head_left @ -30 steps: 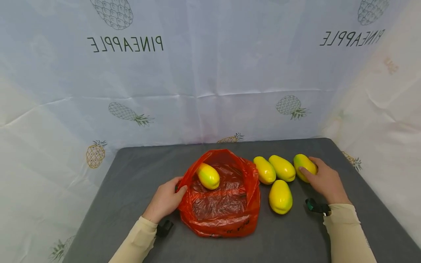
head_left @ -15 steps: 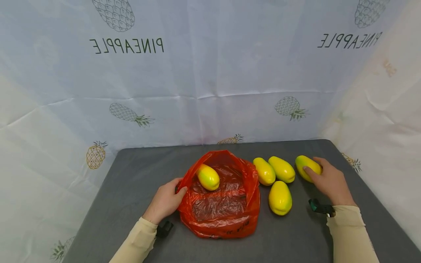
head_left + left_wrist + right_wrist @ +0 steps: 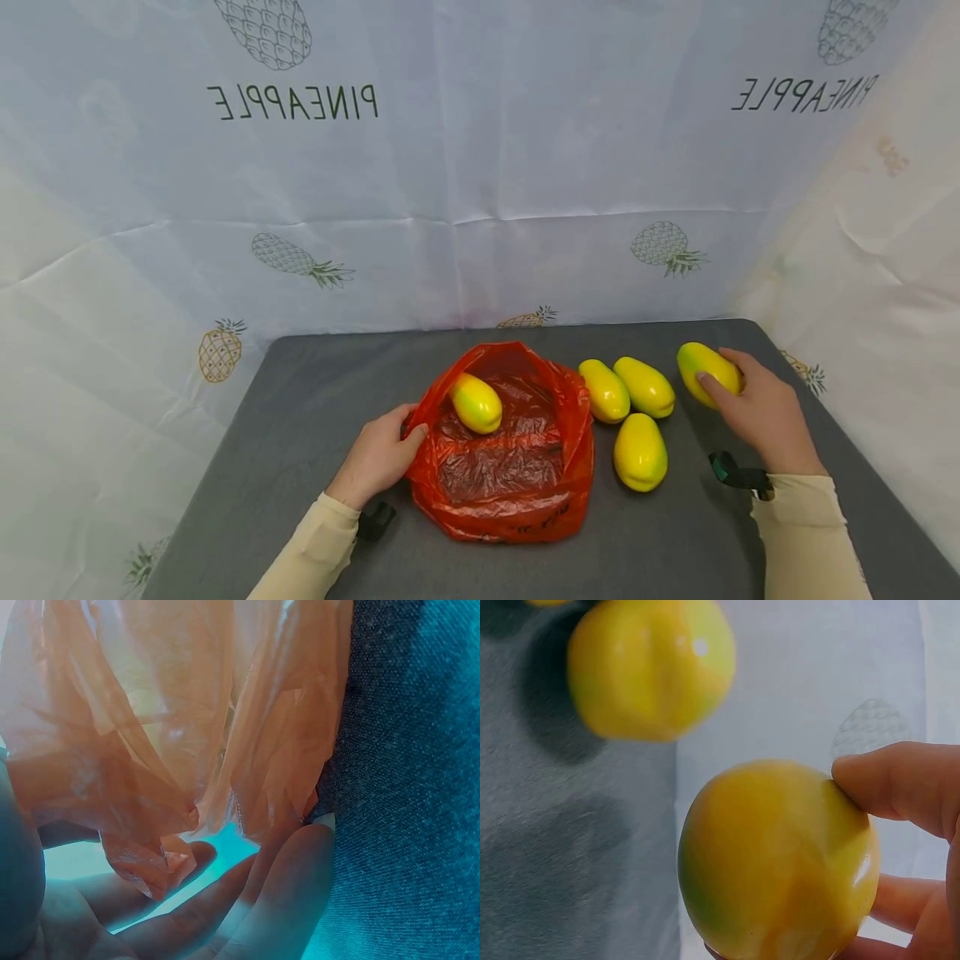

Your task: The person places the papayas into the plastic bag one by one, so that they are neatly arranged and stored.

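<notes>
At the middle of the table in the head view, a red plastic bag (image 3: 517,521) lies with its mouth wide and facing up. One yellow mango (image 3: 477,404) with a greenish patch lies inside it. My left hand (image 3: 378,454) pinches the bag's left rim between thumb and fingers; the left wrist view shows the thin film (image 3: 172,735) over the fingers. On the right, my right hand (image 3: 768,412) grips a yellow-green mango (image 3: 705,373) by its sides, thumb nearest the camera. The right wrist view shows this mango (image 3: 780,862) raised off the table, its shadow apart from it.
Between bag and right hand lie three more mangoes: one touching the bag's right side (image 3: 604,392), one beside it (image 3: 645,387), and one nearer the front (image 3: 640,452). Pineapple-printed cloth (image 3: 480,167) hangs behind the dark grey table (image 3: 322,375).
My right hand has lifted the mango and carried it slightly right, away from the others. The left hand and the bag have stayed in place.
</notes>
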### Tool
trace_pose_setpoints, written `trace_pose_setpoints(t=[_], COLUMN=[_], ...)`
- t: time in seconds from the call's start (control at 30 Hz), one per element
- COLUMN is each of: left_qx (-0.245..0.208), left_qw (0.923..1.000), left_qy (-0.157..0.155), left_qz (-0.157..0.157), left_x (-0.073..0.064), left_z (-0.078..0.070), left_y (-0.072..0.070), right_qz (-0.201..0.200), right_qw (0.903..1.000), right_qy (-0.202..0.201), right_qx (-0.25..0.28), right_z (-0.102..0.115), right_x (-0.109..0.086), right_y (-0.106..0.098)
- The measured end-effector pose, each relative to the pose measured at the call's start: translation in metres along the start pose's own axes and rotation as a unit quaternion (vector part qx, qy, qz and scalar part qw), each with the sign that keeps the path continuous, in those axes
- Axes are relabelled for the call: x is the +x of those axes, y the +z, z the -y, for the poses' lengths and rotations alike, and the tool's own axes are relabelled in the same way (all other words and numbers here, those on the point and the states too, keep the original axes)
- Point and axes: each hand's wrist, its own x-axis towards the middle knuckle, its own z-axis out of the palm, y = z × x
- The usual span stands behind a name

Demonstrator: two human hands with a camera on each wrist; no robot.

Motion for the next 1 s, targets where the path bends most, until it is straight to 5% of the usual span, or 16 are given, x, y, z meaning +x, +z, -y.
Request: trace_pose_setpoints(t=[1.0], left_qx=[-0.012], left_qw=[0.9999], left_qy=[-0.005], left_qz=[-0.011], left_x=[0.002], left_z=[0.001], left_y=[0.004], right_qz=[0.004], right_qw=[0.9925], right_qy=[-0.116], right_qx=[0.038], right_z=[0.102], right_x=[-0.033], right_y=[0.015])
